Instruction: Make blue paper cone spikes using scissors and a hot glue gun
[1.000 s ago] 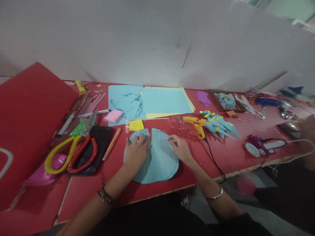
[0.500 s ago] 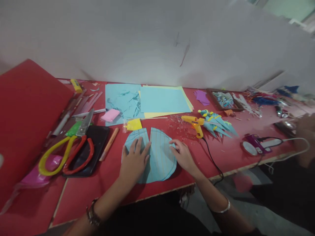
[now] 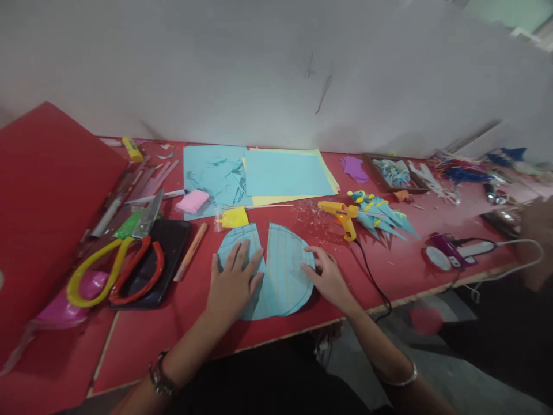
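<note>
A rounded light-blue paper (image 3: 285,271) with ruled lines lies near the table's front edge, a slit running down from its top. On its left half my left hand (image 3: 235,279) rests flat with fingers spread. My right hand (image 3: 326,276) pinches the paper's right edge between thumb and fingers. Behind the paper are a yellow packet (image 3: 234,218) and a thin stick (image 3: 272,206). An orange glue gun (image 3: 341,216) lies to the right, beside a blue paper piece with yellow trim (image 3: 380,214).
Large scissors (image 3: 138,253) lie on a black tablet (image 3: 175,242) at left, near an orange marker (image 3: 190,252). Blue sheets (image 3: 289,173) sit at the back. A tray (image 3: 417,183), a purple device (image 3: 449,251) and another person's blurred hand (image 3: 538,242) are at right.
My right hand has moved slightly right with the paper's right edge, and the slit at the top has widened. My left hand has stayed nearly in place.
</note>
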